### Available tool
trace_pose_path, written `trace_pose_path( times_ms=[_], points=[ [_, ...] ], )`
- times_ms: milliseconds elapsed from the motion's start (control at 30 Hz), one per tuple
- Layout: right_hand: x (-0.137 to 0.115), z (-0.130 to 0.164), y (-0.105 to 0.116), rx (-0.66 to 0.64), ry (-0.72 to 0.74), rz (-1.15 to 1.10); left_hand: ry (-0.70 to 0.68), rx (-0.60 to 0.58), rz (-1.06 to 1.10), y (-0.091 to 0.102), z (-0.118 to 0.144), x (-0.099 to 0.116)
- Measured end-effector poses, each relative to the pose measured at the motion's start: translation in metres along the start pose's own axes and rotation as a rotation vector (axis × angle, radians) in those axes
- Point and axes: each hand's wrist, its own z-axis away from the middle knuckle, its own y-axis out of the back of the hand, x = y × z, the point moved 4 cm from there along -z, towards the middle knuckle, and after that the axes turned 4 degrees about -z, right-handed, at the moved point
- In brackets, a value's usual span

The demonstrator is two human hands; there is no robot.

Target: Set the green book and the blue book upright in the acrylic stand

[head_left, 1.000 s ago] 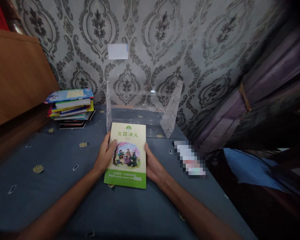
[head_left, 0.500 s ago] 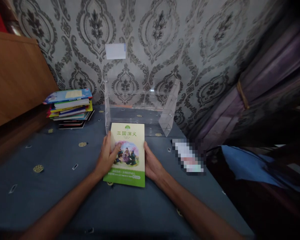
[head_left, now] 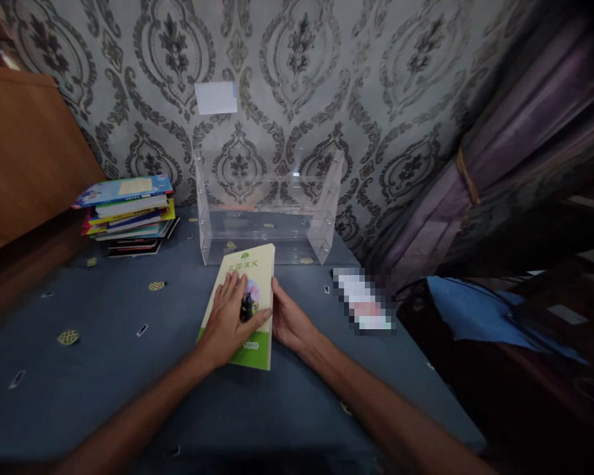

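Green-and-cream paperback [head_left: 250,277] sits on the blue patterned tablecloth [head_left: 103,369], just in front of the clear acrylic rack [head_left: 264,211] that stands against the damask wallpaper [head_left: 356,79]. Book is tilted: its right long edge is raised off the cloth, its left edge low, cover facing up and left. Left hand [head_left: 232,323] lies flat across the cover, fingers spread and extended, thumb out toward the raised edge; pressing rather than closed round anything. Right hand [head_left: 287,323] is at the raised edge, half-open, fingers curled under or against the edge; how much of the book it grips cannot be told, as the underside is hidden. Judgement: the step in hand looks like tipping the book up onto an edge, between lying flat and standing upright. Next move, as I read it, calls for a firm two-sided hold, then lifting clear of the rack's front lip and aligning the book with the open compartment, which appears to hold no books. A stack of books [head_left: 126,214] waits well to the left near a wooden panel [head_left: 24,158]. Blurred patch [head_left: 363,307] lies to the right; purple curtain [head_left: 515,152] beyond.
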Motion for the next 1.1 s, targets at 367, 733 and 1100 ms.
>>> trace_pose_path(
  times_ms=[367,733,1100],
  points=[
    [-0.005,0.006,-0.005,-0.028,0.159,0.075,0.121,-0.068,0.132,0.005,-0.002,0.009],
    [-0.015,0.001,0.012,0.097,0.156,0.169,0.048,-0.169,-0.168,0.0,0.007,0.006],
    [-0.048,0.004,0.04,0.437,0.447,1.157,-0.127,-0.144,-0.343,0.008,0.007,-0.027]
  ],
)
